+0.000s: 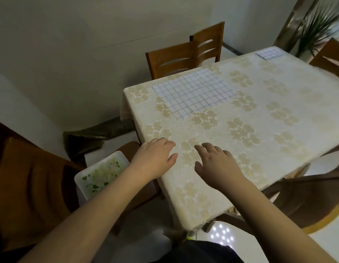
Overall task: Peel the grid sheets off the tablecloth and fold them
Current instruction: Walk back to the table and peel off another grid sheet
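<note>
A cream tablecloth [259, 130] with pale gold flower prints covers the table. A large white grid sheet [193, 90] with blue lines lies flat on it near the far left corner. A smaller grid sheet [268, 53] lies at the far right corner. My left hand [155, 158] hovers at the table's near left edge, fingers relaxed and holding nothing. My right hand [214, 164] is beside it over the cloth, fingers spread and empty. Both hands are well short of the large sheet.
Two wooden chairs [185, 56] stand behind the table, another [328, 54] at the far right. A chair [32, 186] at the left holds a white tray [100, 173] with green bits. A plant [316, 29] stands at the back right. A wall is at the left.
</note>
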`<state>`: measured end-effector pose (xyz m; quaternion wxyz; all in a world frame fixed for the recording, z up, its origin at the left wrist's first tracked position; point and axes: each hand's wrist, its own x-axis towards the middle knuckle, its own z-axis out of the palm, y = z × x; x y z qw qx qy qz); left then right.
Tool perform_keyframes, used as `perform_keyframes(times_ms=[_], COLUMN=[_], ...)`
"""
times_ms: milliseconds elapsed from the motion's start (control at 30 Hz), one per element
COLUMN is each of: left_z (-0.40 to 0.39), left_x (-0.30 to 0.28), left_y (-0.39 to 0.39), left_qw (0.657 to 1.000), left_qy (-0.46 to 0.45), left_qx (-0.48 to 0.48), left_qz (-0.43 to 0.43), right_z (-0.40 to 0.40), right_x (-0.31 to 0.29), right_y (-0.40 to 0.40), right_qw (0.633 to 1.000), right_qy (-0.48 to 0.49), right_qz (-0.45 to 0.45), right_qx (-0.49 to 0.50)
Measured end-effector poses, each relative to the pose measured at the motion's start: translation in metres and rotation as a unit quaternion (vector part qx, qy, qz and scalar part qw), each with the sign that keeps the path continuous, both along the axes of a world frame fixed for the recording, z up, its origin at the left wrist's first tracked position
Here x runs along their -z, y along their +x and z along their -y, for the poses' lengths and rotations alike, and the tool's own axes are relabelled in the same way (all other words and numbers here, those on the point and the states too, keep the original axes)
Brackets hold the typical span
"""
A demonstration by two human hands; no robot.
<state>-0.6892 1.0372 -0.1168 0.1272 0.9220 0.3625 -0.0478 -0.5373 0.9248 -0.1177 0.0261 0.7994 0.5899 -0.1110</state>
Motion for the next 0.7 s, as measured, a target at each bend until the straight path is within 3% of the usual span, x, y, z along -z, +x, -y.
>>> perform_keyframes(times_ms=[467,700], left_z=[-0.104,-0.201], left_x=[0.015,0.043], left_y=[0.081,0.123], left_qw=[0.998,0.993], left_qy=[0.007,0.023], left_qx=[0.044,0.101], left_qz=[-0.036,-0.052], right_z=[-0.092,-0.165], right_x=[0.019,0.064], right_y=[0.082,0.111], right_qw=[0.998,0.984], right_qy=[0.016,-0.024], right_qz=[-0.036,-0.146], right_qx=[0.041,0.102])
